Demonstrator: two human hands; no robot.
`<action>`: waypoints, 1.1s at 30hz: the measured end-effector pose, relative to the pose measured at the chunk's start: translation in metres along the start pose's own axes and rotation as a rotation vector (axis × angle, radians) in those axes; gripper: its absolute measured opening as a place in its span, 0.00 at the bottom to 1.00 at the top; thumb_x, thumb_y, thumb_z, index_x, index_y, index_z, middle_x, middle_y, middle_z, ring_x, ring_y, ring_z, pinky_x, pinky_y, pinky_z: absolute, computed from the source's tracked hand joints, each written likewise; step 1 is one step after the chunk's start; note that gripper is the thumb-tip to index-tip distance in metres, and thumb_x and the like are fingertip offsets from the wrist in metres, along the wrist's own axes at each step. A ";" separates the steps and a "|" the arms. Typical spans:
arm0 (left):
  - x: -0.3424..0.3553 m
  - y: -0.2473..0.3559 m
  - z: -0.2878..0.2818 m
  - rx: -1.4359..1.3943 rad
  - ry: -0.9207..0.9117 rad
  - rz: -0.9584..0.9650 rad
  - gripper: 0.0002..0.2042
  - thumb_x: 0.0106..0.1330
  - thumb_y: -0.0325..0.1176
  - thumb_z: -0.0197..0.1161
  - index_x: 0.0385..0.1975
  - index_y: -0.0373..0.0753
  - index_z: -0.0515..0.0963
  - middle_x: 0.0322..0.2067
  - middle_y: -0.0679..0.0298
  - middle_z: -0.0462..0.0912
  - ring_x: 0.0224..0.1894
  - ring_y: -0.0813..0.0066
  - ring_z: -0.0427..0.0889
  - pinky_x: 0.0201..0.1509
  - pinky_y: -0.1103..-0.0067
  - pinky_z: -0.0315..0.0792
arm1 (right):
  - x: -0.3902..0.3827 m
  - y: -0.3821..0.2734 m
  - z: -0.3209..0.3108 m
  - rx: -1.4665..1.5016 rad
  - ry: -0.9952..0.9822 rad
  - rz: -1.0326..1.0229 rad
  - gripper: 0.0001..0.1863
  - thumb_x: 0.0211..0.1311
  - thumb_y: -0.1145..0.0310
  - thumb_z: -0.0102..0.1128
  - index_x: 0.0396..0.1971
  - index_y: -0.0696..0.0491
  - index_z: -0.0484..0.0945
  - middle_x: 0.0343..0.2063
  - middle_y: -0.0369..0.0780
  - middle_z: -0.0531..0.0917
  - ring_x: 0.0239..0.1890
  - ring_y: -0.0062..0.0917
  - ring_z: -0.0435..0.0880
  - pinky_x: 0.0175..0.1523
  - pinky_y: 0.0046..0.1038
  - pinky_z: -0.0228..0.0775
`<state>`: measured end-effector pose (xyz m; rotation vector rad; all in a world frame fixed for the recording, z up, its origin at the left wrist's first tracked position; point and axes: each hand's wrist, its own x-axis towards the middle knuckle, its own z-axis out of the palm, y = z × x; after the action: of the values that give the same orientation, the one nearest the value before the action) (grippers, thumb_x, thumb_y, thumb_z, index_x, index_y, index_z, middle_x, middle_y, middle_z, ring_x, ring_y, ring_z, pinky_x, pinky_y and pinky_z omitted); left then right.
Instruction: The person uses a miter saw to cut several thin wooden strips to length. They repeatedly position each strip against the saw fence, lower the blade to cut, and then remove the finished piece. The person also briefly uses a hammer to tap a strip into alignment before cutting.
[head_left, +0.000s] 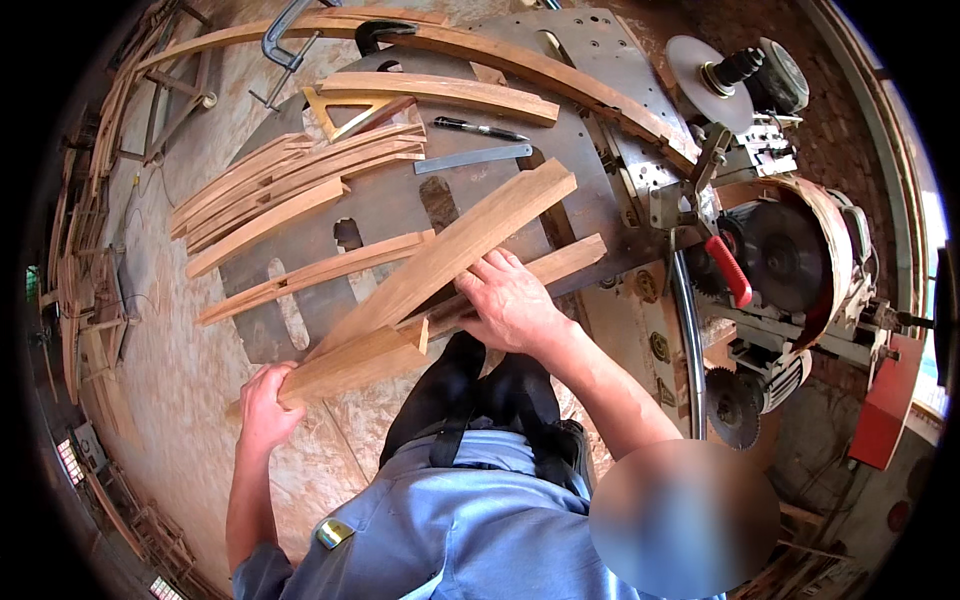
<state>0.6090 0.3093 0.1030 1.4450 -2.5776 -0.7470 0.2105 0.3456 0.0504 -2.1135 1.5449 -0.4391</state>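
The left hand [265,400] grips the near end of a long wooden plank [440,262] whose long axis runs up-right across the grey metal tabletop [400,200], the right hand [512,303] pressing flat beside it, curved wooden strips [290,175] to the left and a saw machine [780,260] to the right.

Light blue short-sleeved shirt, dark trousers, bare forearms
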 end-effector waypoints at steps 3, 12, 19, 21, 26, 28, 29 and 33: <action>0.003 0.003 -0.001 -0.005 -0.022 0.005 0.21 0.40 0.22 0.67 0.39 0.36 0.75 0.41 0.57 0.84 0.41 0.53 0.82 0.44 0.66 0.76 | -0.001 -0.011 0.002 0.359 0.267 0.035 0.34 0.50 0.61 0.68 0.57 0.59 0.70 0.50 0.50 0.76 0.57 0.45 0.71 0.64 0.44 0.62; 0.013 0.023 -0.002 0.025 -0.007 0.096 0.20 0.41 0.23 0.69 0.39 0.37 0.75 0.39 0.56 0.84 0.39 0.53 0.82 0.42 0.65 0.76 | 0.003 -0.046 0.032 1.751 0.222 0.508 0.28 0.66 0.55 0.62 0.55 0.61 0.69 0.47 0.42 0.80 0.48 0.24 0.79 0.55 0.30 0.72; 0.025 0.019 -0.008 -0.031 -0.242 -0.108 0.20 0.44 0.28 0.69 0.41 0.34 0.77 0.39 0.52 0.84 0.42 0.51 0.83 0.45 0.66 0.76 | 0.008 -0.045 0.041 1.840 0.284 0.731 0.25 0.65 0.53 0.63 0.48 0.61 0.72 0.39 0.42 0.81 0.40 0.26 0.83 0.47 0.31 0.78; 0.040 0.022 -0.015 -0.116 -0.326 -0.234 0.21 0.46 0.30 0.69 0.42 0.32 0.77 0.38 0.51 0.83 0.42 0.52 0.83 0.47 0.67 0.75 | 0.008 -0.043 0.033 1.819 0.235 0.803 0.26 0.65 0.52 0.63 0.47 0.62 0.72 0.39 0.44 0.81 0.38 0.29 0.84 0.44 0.32 0.79; 0.065 0.012 -0.020 -0.183 -0.414 -0.264 0.21 0.48 0.33 0.69 0.41 0.31 0.77 0.34 0.49 0.83 0.39 0.59 0.83 0.46 0.69 0.74 | 0.007 -0.027 0.013 1.686 0.045 0.879 0.36 0.67 0.46 0.56 0.56 0.66 0.66 0.41 0.54 0.83 0.34 0.36 0.87 0.34 0.33 0.82; 0.075 0.009 -0.021 -0.203 -0.449 -0.242 0.21 0.47 0.34 0.69 0.41 0.31 0.76 0.34 0.49 0.83 0.39 0.59 0.83 0.46 0.69 0.74 | 0.005 -0.022 0.008 1.644 -0.024 0.883 0.38 0.68 0.43 0.53 0.57 0.68 0.63 0.42 0.57 0.82 0.32 0.37 0.86 0.32 0.32 0.81; 0.079 0.009 -0.021 -0.213 -0.466 -0.232 0.21 0.47 0.34 0.69 0.41 0.30 0.76 0.34 0.49 0.83 0.39 0.59 0.83 0.45 0.69 0.74 | 0.003 -0.022 0.007 1.596 -0.009 0.899 0.37 0.69 0.43 0.52 0.54 0.69 0.67 0.39 0.56 0.83 0.31 0.35 0.86 0.31 0.32 0.81; 0.096 0.011 -0.020 -0.179 -0.523 -0.176 0.21 0.47 0.34 0.68 0.41 0.31 0.76 0.34 0.49 0.83 0.38 0.61 0.83 0.44 0.69 0.74 | -0.002 -0.025 -0.004 1.201 -0.088 0.902 0.33 0.69 0.44 0.51 0.41 0.68 0.78 0.29 0.52 0.85 0.29 0.32 0.86 0.31 0.31 0.80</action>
<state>0.5541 0.2274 0.1103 1.6043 -2.6470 -1.5193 0.2279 0.3526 0.0676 -0.4650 1.4151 -0.6616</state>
